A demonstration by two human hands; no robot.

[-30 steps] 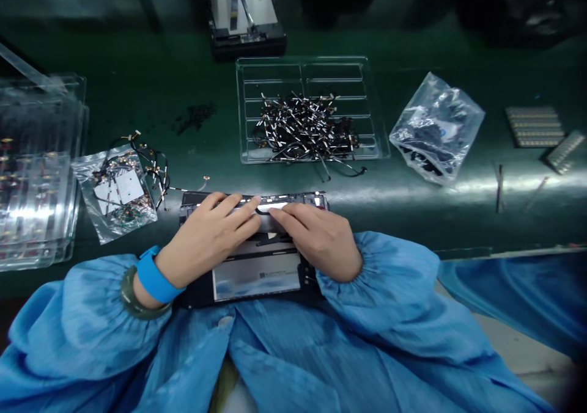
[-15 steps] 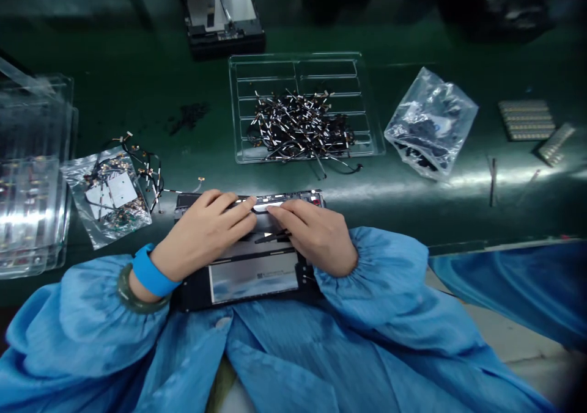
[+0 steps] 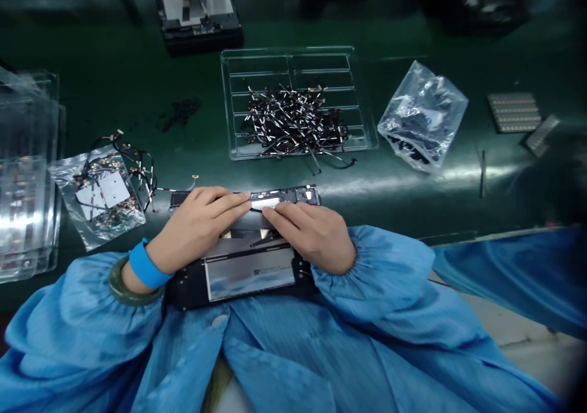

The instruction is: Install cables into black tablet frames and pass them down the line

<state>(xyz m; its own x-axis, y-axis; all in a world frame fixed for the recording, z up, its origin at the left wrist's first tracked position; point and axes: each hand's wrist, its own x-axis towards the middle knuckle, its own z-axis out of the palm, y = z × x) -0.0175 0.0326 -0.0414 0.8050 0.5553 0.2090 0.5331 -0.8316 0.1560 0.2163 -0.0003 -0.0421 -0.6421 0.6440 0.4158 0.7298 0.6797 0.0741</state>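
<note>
tabletop (image 3: 403, 202), glossy green, beside device (image 3: 251, 274), left hand (image 3: 197, 220) and right hand (image 3: 316, 233) atop, each grip unclear

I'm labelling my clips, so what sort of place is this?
Probably an electronics assembly or repair bench: a tray heaped with small cables, and an opened device under both hands.

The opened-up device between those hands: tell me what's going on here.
A person in blue sleeves has both bare hands on an opened electronic device. The left hand lies across its far edge; the right hand's fingertips touch near a bright strip. Beyond, a clear tray holds a heap of cables.
</note>
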